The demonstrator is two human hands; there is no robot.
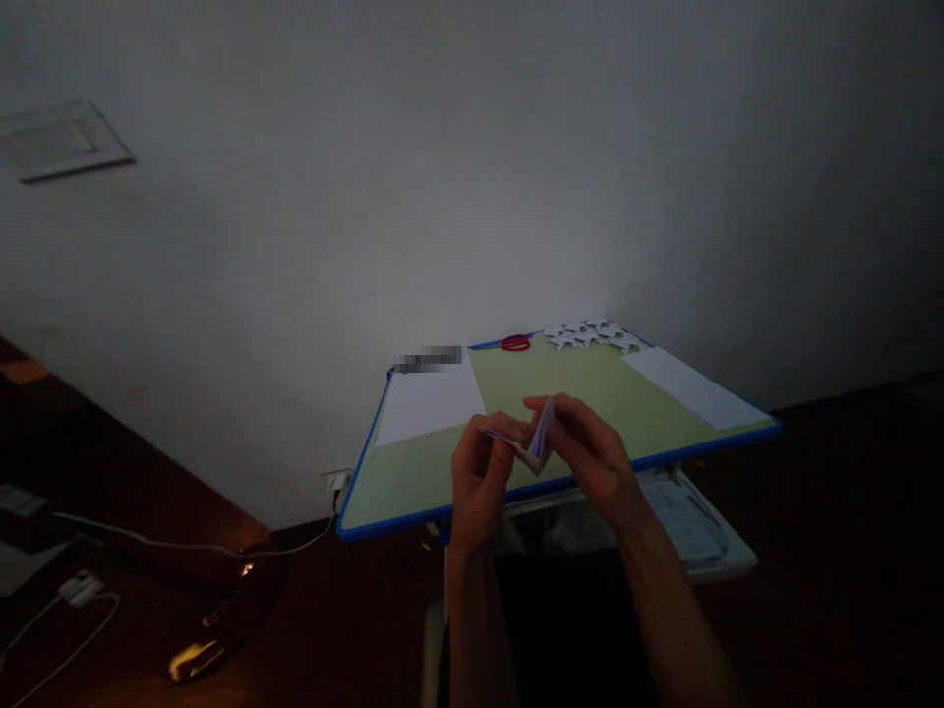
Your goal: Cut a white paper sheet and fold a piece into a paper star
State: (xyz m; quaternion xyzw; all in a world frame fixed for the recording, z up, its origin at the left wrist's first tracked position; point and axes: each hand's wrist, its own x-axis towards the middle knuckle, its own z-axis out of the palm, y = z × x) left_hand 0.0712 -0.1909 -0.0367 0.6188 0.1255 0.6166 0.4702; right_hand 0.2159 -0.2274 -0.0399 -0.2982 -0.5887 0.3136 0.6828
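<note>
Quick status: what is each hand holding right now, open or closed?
Left hand: closed, pinching the left side of the folded paper piece.
Right hand: closed on the same folded paper piece, fingers at its top edge.

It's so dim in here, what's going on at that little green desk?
A person is holding a small folded paper piece in both hands, pinched between the left hand and the right hand, just above the near edge of the green desk. On the desk lie a white sheet at the left and another sheet at the right. At the far edge are red rings and a heap of folded white paper pieces.
</note>
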